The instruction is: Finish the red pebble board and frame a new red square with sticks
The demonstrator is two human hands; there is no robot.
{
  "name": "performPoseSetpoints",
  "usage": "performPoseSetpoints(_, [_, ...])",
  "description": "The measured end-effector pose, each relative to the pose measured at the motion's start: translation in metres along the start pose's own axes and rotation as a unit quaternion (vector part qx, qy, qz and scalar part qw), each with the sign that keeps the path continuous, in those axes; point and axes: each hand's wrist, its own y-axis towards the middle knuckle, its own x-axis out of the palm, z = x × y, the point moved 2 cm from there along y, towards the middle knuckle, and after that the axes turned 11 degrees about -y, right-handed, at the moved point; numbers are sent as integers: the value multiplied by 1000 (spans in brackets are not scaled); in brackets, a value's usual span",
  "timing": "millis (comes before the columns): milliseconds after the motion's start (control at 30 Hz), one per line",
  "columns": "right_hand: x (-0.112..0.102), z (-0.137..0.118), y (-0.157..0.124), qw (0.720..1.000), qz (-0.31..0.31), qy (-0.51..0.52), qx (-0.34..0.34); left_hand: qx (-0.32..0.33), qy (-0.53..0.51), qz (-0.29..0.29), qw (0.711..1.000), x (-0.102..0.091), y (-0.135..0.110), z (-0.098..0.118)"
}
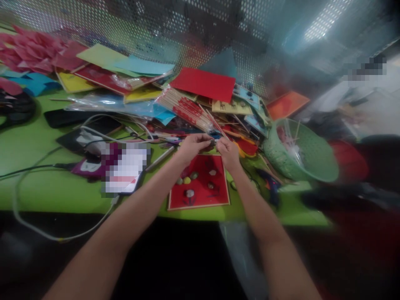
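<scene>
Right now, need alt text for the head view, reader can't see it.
Two bare hands, left hand and right hand, meet over a red card dotted with small pebbles, pinching something too small to identify. Around them a green table holds coloured paper sheets, a bundle of sticks and a green colander.

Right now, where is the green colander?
In the head view, the green colander sits tilted at the table's right end, right of the right hand.
</scene>
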Motion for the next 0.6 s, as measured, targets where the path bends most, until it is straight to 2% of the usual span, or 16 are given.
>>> performPoseSetpoints(167, [-4,5,2,998,-53,0,-20,-12,-16,17,1000,-1,1,1])
performPoseSetpoints(267, [-8,10,2,998,-61,-12,-22,-23,-20,26,999,-1,0,2])
performPoseSetpoints(500, [-8,3,2,986,-98,-113,-74,-1,36,12,999,1,-3,4])
performPoseSetpoints(600, [-7,0,2,983,-93,-143,-75,6,21,25,999,0,-2,3])
